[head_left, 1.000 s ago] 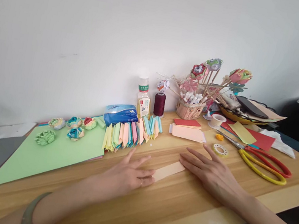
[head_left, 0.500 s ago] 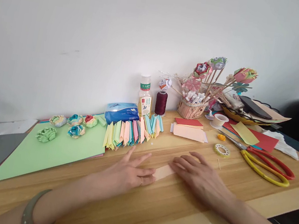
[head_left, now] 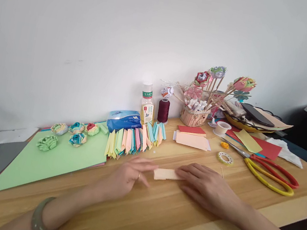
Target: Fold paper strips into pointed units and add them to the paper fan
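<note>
A pale peach folded paper strip (head_left: pixel 166 174) lies on the wooden table between my two hands. Stretched toward its left end is my left hand (head_left: pixel 128 175), fingertips right beside or touching the edge and thumb held apart below; it grips nothing. My right hand (head_left: pixel 210 186) lies over the strip's right end, fingers flat on it and thumb apart on the near side. The part of the paper beneath those fingers is hidden. Beyond the strip stands a row of folded colored paper pieces (head_left: pixel 130 141), and a stack of peach paper rectangles (head_left: pixel 192 140) lies behind my right hand.
Large scissors (head_left: pixel 272 175), a tape roll (head_left: pixel 225 158) and a white spool (head_left: pixel 222 128) lie to the right. Several paper flowers rest on a green sheet (head_left: pixel 52 166) at left. A tissue pack (head_left: pixel 124 120), bottle (head_left: pixel 147 104), thread cone (head_left: pixel 163 111) and flower basket (head_left: pixel 194 117) line the wall.
My left hand has drawn back slightly left, its spread fingers coming closer together. The strip, more slanted before, now lies more level, with its left end exposed. My right hand stays over its right end.
</note>
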A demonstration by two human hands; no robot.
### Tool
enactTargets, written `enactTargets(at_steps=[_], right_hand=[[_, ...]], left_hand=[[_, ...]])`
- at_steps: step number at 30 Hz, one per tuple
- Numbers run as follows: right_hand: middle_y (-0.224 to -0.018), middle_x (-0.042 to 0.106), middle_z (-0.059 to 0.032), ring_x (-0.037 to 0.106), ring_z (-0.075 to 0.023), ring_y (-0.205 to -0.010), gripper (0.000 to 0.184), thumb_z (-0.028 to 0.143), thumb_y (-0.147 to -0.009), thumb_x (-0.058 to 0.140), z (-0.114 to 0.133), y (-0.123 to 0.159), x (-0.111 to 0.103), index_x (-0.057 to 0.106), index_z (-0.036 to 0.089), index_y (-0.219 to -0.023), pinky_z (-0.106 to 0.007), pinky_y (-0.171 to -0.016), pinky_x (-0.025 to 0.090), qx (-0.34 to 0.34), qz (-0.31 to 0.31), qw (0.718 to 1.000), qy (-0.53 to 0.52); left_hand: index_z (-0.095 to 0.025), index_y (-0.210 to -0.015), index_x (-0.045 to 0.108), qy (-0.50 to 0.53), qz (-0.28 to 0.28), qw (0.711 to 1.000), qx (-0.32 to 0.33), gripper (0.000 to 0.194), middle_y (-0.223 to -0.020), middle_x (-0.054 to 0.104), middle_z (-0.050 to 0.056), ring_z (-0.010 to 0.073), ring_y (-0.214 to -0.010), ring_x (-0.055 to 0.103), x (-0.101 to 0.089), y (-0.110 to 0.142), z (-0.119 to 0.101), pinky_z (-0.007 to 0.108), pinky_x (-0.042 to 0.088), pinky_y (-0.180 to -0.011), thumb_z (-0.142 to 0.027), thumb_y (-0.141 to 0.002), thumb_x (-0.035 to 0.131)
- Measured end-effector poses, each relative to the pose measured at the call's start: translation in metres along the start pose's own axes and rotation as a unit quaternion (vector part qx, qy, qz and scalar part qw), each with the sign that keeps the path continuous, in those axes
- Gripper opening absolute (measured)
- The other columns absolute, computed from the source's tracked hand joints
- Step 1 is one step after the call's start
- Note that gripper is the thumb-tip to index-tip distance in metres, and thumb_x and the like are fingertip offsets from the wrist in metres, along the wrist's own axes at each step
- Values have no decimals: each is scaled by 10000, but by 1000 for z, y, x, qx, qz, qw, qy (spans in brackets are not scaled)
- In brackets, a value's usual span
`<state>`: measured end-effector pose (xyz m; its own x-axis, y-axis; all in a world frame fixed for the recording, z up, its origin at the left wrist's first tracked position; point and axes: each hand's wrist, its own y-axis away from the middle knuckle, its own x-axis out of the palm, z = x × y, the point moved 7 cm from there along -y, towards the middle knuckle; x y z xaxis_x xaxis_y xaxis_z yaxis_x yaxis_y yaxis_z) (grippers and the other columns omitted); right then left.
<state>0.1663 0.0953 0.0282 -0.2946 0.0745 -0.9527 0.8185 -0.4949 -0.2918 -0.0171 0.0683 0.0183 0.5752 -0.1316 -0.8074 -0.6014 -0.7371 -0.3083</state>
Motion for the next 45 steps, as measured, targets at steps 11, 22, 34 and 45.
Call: enactTargets(at_steps=[11,22,34,45], right_hand=[[-835,681,-41,628,-154,-663,290,186,-867,465,-19,-8,14,586,167,-1130,-260,-594,476,182,9,969,-167],[-631,633,29,599,-118,-551,169,112,-787,438,16,-9,27,536,187,-904,-196,-510,430,246,25,927,-282],[-511,570,42,546,-153,-462,260,109,-777,399,26,3,34,529,177,-992,-219,-475,325,268,63,947,-163],[-507,636,24,603,-179,-426,328,123,-835,360,40,8,32,419,155,-1157,-264,-428,159,191,1,981,33]], left_hand=[[-182,-888,681,-9,-137,985,104,354,-982,699,58,168,-913,593,-11,2,-34,338,530,-776,-21,-862,367],[-85,-1400,299,-225,57,963,139,502,-1397,408,171,275,-1221,451,32,6,-56,416,433,-962,-110,-900,330],[-126,-1348,373,-230,71,958,159,392,-1173,580,111,224,-1133,471,38,6,-60,377,413,-961,-172,-974,266],[-144,-1345,394,-285,80,931,211,404,-1203,584,46,206,-1176,394,43,10,-67,456,118,-1125,-178,-1002,183]])
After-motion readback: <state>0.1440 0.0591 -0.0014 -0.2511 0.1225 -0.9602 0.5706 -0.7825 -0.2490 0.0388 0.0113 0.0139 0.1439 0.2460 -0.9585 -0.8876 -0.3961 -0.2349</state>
